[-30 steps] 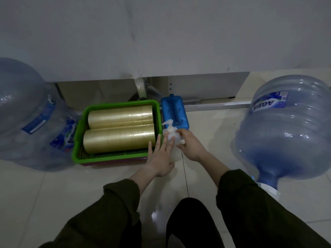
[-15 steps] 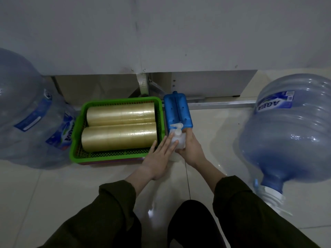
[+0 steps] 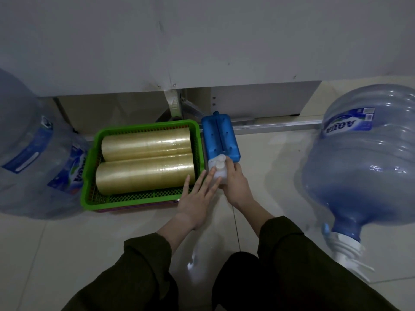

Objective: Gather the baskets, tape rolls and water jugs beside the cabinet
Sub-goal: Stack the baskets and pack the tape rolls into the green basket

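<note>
A green basket [image 3: 89, 176] stacked on other baskets sits on the floor below the white cabinet [image 3: 202, 41]. It holds two long stacks of clear tape rolls [image 3: 146, 160]. A small white pump bottle [image 3: 217, 169] stands at the basket's right corner, in front of a blue ice pack [image 3: 221, 140]. My right hand [image 3: 235, 182] is wrapped around the bottle. My left hand [image 3: 195, 203] lies flat with fingers spread, its fingertips touching the bottle's left side. One water jug [image 3: 33, 149] lies at the left, another water jug [image 3: 368, 158] lies tilted at the right, neck toward me.
A metal rail [image 3: 276, 126] runs along the floor under the cabinet's base. The floor is pale glossy tile. My dark-sleeved arms and my knees fill the bottom of the view.
Both hands have pushed the pump bottle slightly forward until it rests against the blue ice pack. The basket and jugs stay where they were.
</note>
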